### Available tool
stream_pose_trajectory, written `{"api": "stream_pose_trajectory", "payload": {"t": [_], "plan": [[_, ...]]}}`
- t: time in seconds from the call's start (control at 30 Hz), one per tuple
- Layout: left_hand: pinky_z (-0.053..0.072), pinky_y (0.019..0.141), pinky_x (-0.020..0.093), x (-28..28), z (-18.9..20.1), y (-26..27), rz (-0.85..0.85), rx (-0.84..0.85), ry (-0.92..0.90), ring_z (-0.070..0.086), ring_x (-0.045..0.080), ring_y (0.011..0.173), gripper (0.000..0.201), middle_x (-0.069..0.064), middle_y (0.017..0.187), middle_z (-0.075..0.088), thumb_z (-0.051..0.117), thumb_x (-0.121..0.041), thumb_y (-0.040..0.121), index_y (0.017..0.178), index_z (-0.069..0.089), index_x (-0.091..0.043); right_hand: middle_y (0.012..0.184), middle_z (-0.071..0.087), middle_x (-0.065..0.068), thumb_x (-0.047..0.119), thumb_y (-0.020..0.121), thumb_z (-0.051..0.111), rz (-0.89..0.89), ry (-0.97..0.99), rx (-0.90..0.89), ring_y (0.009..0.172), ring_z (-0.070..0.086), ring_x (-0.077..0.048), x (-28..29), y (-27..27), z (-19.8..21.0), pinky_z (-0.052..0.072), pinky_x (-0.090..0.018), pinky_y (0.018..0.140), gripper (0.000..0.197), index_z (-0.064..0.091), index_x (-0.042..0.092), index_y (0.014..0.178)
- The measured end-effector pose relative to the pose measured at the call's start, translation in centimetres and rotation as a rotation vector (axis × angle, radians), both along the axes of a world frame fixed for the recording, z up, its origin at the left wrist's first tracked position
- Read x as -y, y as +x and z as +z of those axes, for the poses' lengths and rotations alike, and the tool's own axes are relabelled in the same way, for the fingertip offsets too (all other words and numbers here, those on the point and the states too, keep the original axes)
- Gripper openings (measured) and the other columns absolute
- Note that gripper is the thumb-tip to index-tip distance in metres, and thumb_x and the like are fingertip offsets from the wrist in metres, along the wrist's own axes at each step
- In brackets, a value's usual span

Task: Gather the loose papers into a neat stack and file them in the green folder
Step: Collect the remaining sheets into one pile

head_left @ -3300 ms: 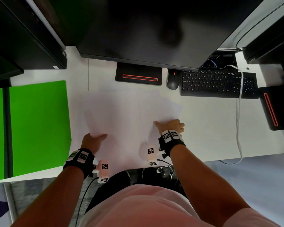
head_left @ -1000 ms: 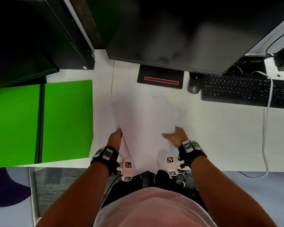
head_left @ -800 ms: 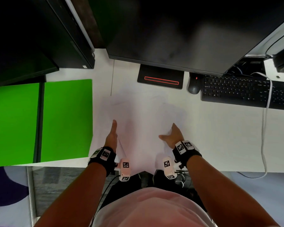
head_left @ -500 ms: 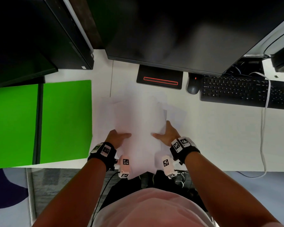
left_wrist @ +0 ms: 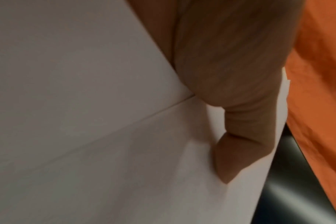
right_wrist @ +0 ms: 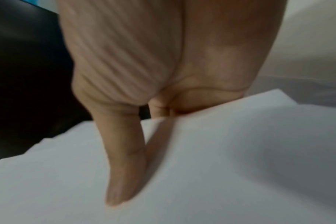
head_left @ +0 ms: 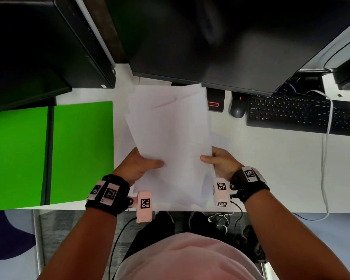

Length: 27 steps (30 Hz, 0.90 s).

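Observation:
Several white papers [head_left: 170, 134] are lifted off the desk in a loose, fanned bundle, their top corners uneven. My left hand [head_left: 138, 165] grips the bundle's left edge, thumb [left_wrist: 238, 148] on top of the sheets [left_wrist: 105, 136], fingers hidden beneath. My right hand [head_left: 218, 162] pinches the right edge, thumb [right_wrist: 125, 166] lying on the top sheet [right_wrist: 220, 166]. The green folder [head_left: 49, 152] lies open and flat on the desk to the left, a dark spine down its middle.
A black monitor [head_left: 220, 41] stands behind the papers, its base [head_left: 215, 101] partly hidden by them. A mouse [head_left: 237, 108] and black keyboard [head_left: 297, 116] lie at the right, with a white cable [head_left: 324, 158] trailing to the desk's front edge. Another dark screen [head_left: 28, 57] stands back left.
The papers were spread flat on the desk under both hands; now both hands have closed on the gathered bundle's sides and raised it, so it covers most of the monitor base.

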<state>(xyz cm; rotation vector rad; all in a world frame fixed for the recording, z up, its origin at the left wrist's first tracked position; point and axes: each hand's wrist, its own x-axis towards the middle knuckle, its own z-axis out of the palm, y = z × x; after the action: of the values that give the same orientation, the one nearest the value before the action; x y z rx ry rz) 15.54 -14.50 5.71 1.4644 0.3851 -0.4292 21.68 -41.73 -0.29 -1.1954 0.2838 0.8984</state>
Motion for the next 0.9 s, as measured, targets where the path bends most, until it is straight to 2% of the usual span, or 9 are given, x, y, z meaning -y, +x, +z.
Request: {"api": "stream_pose_trajectory", "payload": {"t": [0.17, 0.23, 0.33, 0.5, 0.57, 0.63, 0.73, 0.83, 0.9], "plan": [[0.054, 0.072, 0.02, -0.6, 1.2, 1.5, 0.045, 0.08, 0.225, 0.07, -0.003, 0.075, 0.03, -0.02, 0.074, 0.074, 0.076, 0.006, 0.074, 0.09, 0.071, -0.019, 0.103, 0.075, -0.01, 0.012, 0.054, 0.088, -0.156, -0.102, 0.231, 0.098, 0.071, -0.025, 0.8, 0.8, 4.0, 0.055, -0.04, 0.086, 0.048, 0.072, 0.011, 0.1], [0.051, 0.068, 0.011, -0.1, 1.7, 1.8, 0.089, 0.12, 0.278, 0.067, -0.011, 0.068, 0.027, -0.028, 0.064, 0.069, 0.075, 0.007, 0.074, 0.092, 0.068, -0.012, 0.103, 0.075, 0.0, -0.001, 0.065, 0.081, -0.141, -0.196, 0.373, 0.099, 0.071, -0.016, 0.9, 0.5, 5.5, 0.056, -0.03, 0.086, 0.045, 0.069, 0.017, 0.104], [0.043, 0.06, 0.001, 0.5, 1.9, 1.3, 0.179, 0.196, 0.331, 0.059, -0.017, 0.055, 0.017, -0.029, 0.049, 0.061, 0.078, 0.0, 0.073, 0.074, 0.064, -0.011, 0.104, 0.075, 0.003, 0.004, 0.07, 0.082, -0.116, -0.312, 0.535, 0.099, 0.07, -0.01, 1.3, 0.3, 6.4, 0.055, -0.022, 0.086, 0.042, 0.068, 0.02, 0.105], [0.05, 0.079, 0.02, 1.0, 0.0, 0.3, 0.11, 0.176, 0.327, 0.068, 0.0, 0.081, 0.019, 0.002, 0.088, 0.073, 0.079, 0.001, 0.073, 0.088, 0.07, -0.005, 0.098, 0.074, 0.008, 0.005, 0.075, 0.079, 0.07, -0.417, 0.654, 0.093, 0.069, -0.003, 0.7, -0.2, 6.1, 0.055, -0.023, 0.086, 0.027, 0.073, 0.017, 0.098], [0.052, 0.079, 0.02, 1.4, -0.9, 0.3, 0.148, 0.142, 0.314, 0.069, -0.002, 0.081, 0.021, -0.003, 0.089, 0.073, 0.08, -0.004, 0.072, 0.09, 0.07, -0.009, 0.092, 0.073, 0.018, 0.016, 0.074, 0.082, 0.031, -0.464, 0.565, 0.089, 0.067, 0.006, 0.2, -0.8, 5.1, 0.053, -0.016, 0.084, 0.028, 0.071, 0.023, 0.098], [0.053, 0.079, 0.019, 1.4, -1.2, 0.5, 0.202, 0.104, 0.285, 0.07, -0.003, 0.081, 0.026, -0.007, 0.089, 0.073, 0.084, -0.011, 0.07, 0.092, 0.07, -0.013, 0.096, 0.07, 0.016, 0.029, 0.068, 0.086, -0.084, -0.496, 0.452, 0.09, 0.065, 0.01, -0.1, -1.0, 4.2, 0.049, -0.009, 0.082, 0.039, 0.065, 0.027, 0.101], [0.053, 0.076, 0.012, 1.2, -0.6, 1.2, 0.242, 0.124, 0.271, 0.069, -0.008, 0.077, 0.028, -0.011, 0.088, 0.07, 0.082, -0.003, 0.071, 0.092, 0.068, -0.016, 0.092, 0.067, 0.018, 0.009, 0.071, 0.083, -0.2, -0.438, 0.488, 0.08, 0.064, 0.017, -0.2, -0.6, 4.4, 0.046, 0.001, 0.07, 0.035, 0.063, 0.03, 0.091], [0.056, 0.087, 0.026, 0.6, -0.7, 1.8, 0.289, 0.069, 0.228, 0.072, 0.008, 0.09, 0.045, 0.001, 0.097, 0.074, 0.089, -0.018, 0.063, 0.102, 0.069, -0.009, 0.085, 0.075, 0.001, 0.023, 0.065, 0.087, -0.218, -0.457, 0.457, 0.082, 0.073, -0.009, 0.1, -0.2, 4.5, 0.056, -0.02, 0.073, 0.034, 0.07, 0.005, 0.088], [0.056, 0.089, 0.035, 0.5, -0.5, 1.9, 0.253, 0.041, 0.189, 0.072, 0.019, 0.094, 0.039, 0.005, 0.099, 0.075, 0.086, -0.012, 0.066, 0.102, 0.071, -0.008, 0.091, 0.077, -0.006, 0.023, 0.064, 0.087, -0.153, -0.421, 0.39, 0.086, 0.074, -0.02, 0.3, 0.0, 4.2, 0.058, -0.033, 0.078, 0.038, 0.072, 0.003, 0.092]]}}
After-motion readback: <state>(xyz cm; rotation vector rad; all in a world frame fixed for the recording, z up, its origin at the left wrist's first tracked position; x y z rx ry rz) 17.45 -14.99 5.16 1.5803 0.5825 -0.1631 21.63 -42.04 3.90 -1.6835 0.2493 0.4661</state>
